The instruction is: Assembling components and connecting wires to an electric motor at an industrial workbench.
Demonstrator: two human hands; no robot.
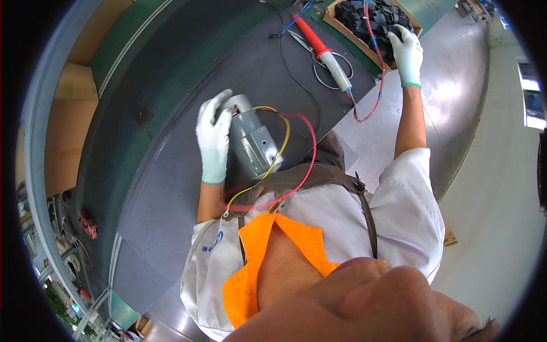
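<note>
A grey cylindrical motor [250,139] with a box-shaped cover on its side lies tilted on the dark mat in front of me. My left hand [213,134], in a white glove, is closed round its far end, fingers and thumb bent against the casing. Yellow [286,137] and red [314,142] wires loop out from the motor toward my chest. At the far right, my gloved right hand [407,57] reaches over the rim of a cardboard box [335,24] full of flat black pieces [364,23]. Its thumb and forefinger are apart at the pieces; nothing shows between them.
Left of the box lies a red and grey probe-like tool [322,51] with a red lead [378,94]. Scissors [319,65] lie beside it. A thin black cable [293,74] crosses the mat. Cardboard cartons [71,128] stand at the far left.
</note>
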